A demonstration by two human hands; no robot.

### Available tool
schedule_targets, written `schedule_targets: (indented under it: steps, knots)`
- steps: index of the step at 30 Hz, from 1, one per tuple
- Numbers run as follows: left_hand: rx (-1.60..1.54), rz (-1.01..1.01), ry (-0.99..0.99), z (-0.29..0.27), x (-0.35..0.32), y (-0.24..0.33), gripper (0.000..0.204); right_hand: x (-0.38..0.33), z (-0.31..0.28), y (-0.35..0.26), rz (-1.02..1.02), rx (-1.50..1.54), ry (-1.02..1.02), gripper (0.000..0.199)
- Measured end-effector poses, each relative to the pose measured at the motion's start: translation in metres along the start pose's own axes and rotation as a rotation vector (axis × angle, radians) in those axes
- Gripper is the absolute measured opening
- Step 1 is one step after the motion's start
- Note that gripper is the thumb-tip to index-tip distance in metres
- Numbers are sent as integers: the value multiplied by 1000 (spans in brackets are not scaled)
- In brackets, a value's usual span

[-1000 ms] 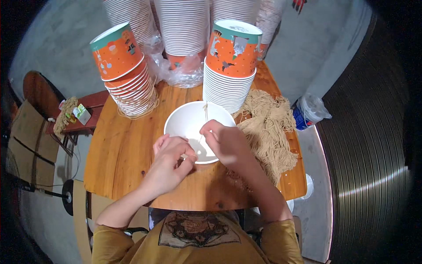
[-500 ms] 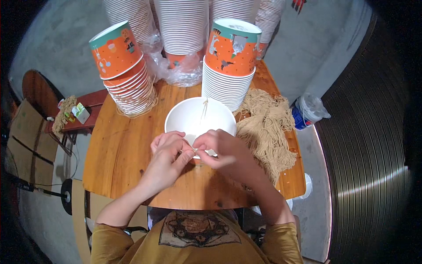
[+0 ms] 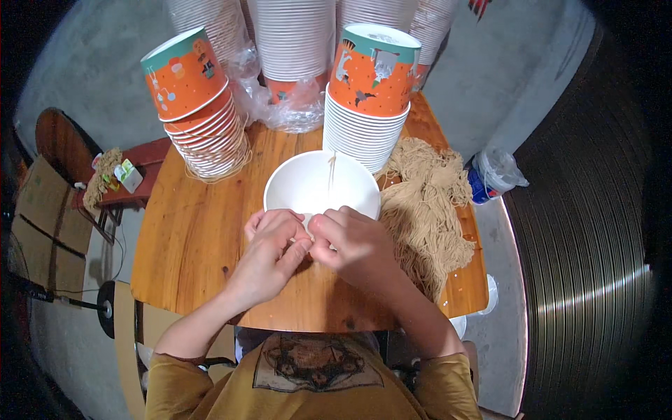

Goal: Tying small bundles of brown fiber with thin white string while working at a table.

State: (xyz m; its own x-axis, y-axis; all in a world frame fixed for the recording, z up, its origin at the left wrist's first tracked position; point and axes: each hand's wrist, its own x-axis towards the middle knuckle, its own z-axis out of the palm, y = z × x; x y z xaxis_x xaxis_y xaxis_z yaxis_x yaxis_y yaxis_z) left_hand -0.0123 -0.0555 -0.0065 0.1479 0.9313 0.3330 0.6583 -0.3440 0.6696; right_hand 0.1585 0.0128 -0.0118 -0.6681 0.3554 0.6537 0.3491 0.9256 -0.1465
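Observation:
A white-lined paper bucket (image 3: pixel 301 180) sits mouth up on the wooden table in front of me. Tan string (image 3: pixel 332 166) hangs over its far rim and runs down the inner wall. At the near rim, my left hand (image 3: pixel 275 245) pinches thumb to forefinger on a bit of string. Close against it, my right hand (image 3: pixel 350 240) is curled, its thumb and forefinger pressed together on the string. Only a little of the string shows between the fingertips. Both hands hide the bucket's near rim and most of its outer front.
Orange bucket stacks stand at left (image 3: pixel 185 80) and right (image 3: pixel 374 73), the left one wound with string. A heap of tan string (image 3: pixel 430 217) covers the table's right side (image 3: pixel 458 297). Tall stacks in plastic wrap (image 3: pixel 301 119) stand behind. A blue pail (image 3: pixel 483 183) stands beyond the table's right edge.
My right hand has curled tighter and turned, with its fingers drawn in beside the left hand. The left hand has stayed almost in place at the near rim.

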Motion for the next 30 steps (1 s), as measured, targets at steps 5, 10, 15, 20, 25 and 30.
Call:
schedule_targets:
  steps: [5, 10, 15, 20, 25, 30]
  knots:
    - [9, 7, -28, -4, 1, -5, 10, 3, -9, 0, 306, 143, -114, 9]
    - [34, 9, 4, -2, 1, -4, 10, 12, -27, 14, 365, 348, -143, 8]
    - [44, -8, 30, 3, 4, 0, 10, 17, -27, 24, 307, 43, -340, 13]
    - [99, -12, 28, 2, 4, 1, 8, 27, -29, 18, 388, -85, -355, 8]
    - [147, 13, -45, -6, 7, 8, 7, 14, -17, 36, 432, 29, -257, 15]
    - [154, 163, -31, -5, 1, -4, 9, 6, -24, 47, 228, -151, -78, 10]
